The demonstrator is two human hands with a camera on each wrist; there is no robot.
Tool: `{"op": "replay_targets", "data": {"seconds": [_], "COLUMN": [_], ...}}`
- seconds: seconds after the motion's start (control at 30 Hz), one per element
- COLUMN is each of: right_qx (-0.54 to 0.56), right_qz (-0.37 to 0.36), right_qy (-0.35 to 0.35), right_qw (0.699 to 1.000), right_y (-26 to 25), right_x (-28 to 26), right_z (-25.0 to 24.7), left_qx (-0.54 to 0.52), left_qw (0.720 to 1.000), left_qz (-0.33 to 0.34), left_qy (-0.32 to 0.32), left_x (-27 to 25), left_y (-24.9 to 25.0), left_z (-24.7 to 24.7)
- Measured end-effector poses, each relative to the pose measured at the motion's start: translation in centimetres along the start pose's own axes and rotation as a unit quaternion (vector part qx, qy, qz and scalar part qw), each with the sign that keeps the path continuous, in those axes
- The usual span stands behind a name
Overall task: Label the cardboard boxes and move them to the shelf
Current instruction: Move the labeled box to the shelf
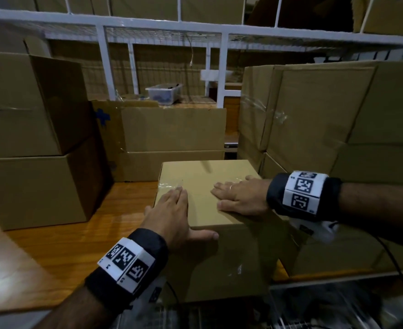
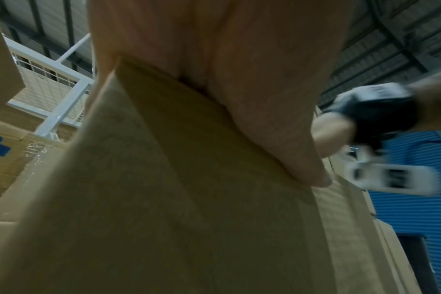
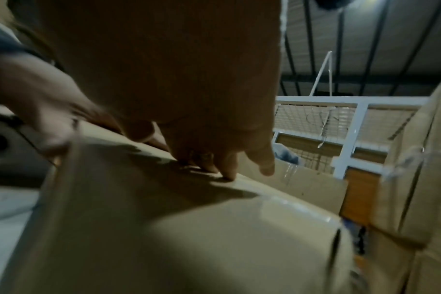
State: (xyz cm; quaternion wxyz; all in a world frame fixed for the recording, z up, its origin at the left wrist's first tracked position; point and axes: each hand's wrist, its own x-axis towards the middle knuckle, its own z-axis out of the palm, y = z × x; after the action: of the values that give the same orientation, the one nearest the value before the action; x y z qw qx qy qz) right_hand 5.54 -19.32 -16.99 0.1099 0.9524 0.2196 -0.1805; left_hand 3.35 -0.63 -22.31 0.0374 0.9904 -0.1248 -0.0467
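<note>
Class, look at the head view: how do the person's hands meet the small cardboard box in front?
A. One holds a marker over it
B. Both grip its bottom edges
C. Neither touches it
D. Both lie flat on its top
D: the left hand and the right hand both lie with fingers straight on the top of the small box.

The left hand [image 1: 172,214] hides the cardboard box's [image 1: 205,186] near corner.
</note>
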Motion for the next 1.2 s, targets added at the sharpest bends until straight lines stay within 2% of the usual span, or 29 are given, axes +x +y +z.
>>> {"op": "replay_targets", "data": {"seconds": [0.13, 0.3, 0.47, 0.63, 0.77, 0.87, 1.07, 1.2], "right_qx": [0.057, 0.081, 0.128, 0.15, 0.162, 0.141, 0.13, 0.16], "right_qz": [-0.015, 0.028, 0.106, 0.128, 0.132, 0.125, 0.128, 0.167], "right_qy": [0.012, 0.053, 0.11, 0.195, 0.229, 0.242, 0.266, 0.282], "right_qw": [0.998, 0.995, 0.98, 0.961, 0.951, 0.952, 0.947, 0.931], "right_y": [-0.3, 0.9, 1.0, 0.7, 0.3, -0.2, 0.0, -0.3], "right_x": [-2.4, -5.4, -7.1, -6.6, -5.6, -4.9, -4.5, -4.5], "right_z": [1.5, 2.6, 5.8, 8.2, 8.9, 9.1, 9.6, 10.1], "left_qx": [-0.001, -0.007, -0.001, 0.031, 0.047, 0.069, 0.03, 0.005], "left_qw": [1.0, 1.0, 0.999, 0.995, 0.989, 0.987, 0.987, 0.987], "left_qz": [0.004, 0.0, 0.002, 0.011, -0.003, -0.011, -0.026, -0.059], "left_qy": [0.007, 0.012, 0.042, 0.093, 0.142, 0.143, 0.153, 0.149], "left_x": [-0.1, 0.1, 0.1, -1.3, -2.4, -2.4, -2.2, -2.2], "left_y": [-0.2, -0.4, -0.4, 0.1, 0.4, 0.9, 1.1, 1.6], "left_z": [0.0, 0.2, 0.4, 1.0, 2.0, 2.8, 3.3, 3.6]}}
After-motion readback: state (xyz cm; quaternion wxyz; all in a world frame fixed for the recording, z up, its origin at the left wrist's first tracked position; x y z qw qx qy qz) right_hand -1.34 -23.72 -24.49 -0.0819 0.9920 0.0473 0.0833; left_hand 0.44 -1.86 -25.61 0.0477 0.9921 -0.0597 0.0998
